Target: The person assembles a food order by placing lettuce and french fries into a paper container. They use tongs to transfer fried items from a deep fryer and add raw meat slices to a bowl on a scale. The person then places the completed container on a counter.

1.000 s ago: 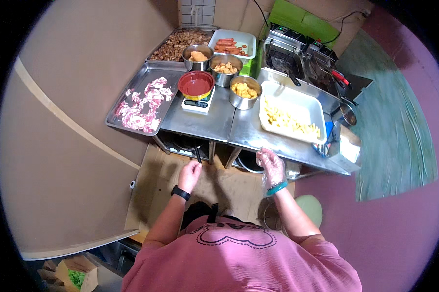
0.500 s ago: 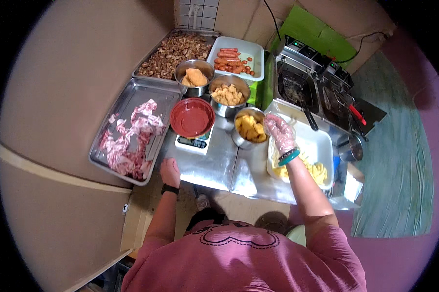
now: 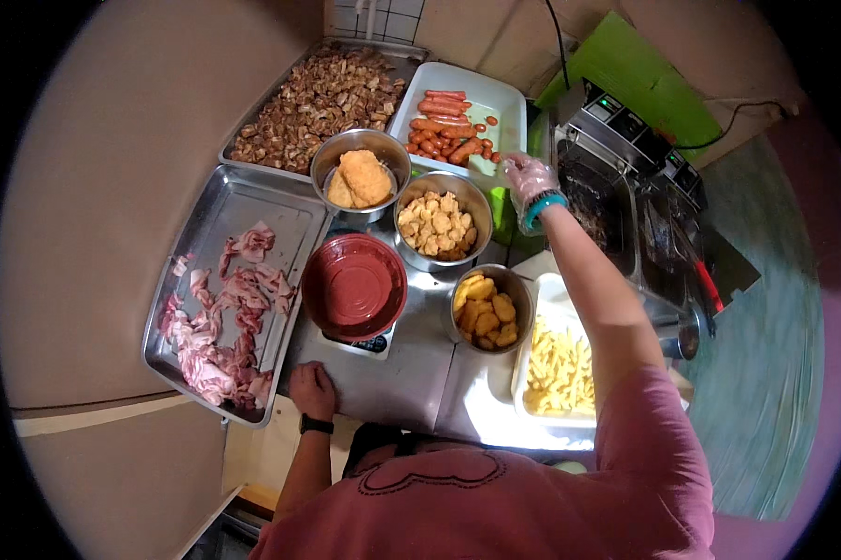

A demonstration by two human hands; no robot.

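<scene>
My right hand (image 3: 528,179), in a clear plastic glove, reaches to the right rim of a white tray (image 3: 514,103) of red sausages (image 3: 445,107). Its fingers are blurred, so what they hold, if anything, does not show. My bare left hand (image 3: 312,389) rests curled at the front edge of the steel table, with nothing seen in it. Just above it, a dark red bowl (image 3: 355,287) stands on a digital scale (image 3: 374,347). Round steel pots hold breaded patties (image 3: 360,179), popcorn-sized fried pieces (image 3: 435,225) and nuggets (image 3: 486,312).
Pink raw meat slices (image 3: 220,350) lie in a steel tray (image 3: 290,201) at left; another tray behind holds browned meat chunks (image 3: 318,107). French fries (image 3: 560,373) fill a white tub (image 3: 523,397) under my right forearm. A deep fryer (image 3: 593,191) with a red-handled basket (image 3: 707,285) stands at right.
My right hand has moved away from above the nugget pot and fries tub to the sausage tray. My left hand stays at the table edge. The view has shifted closer.
</scene>
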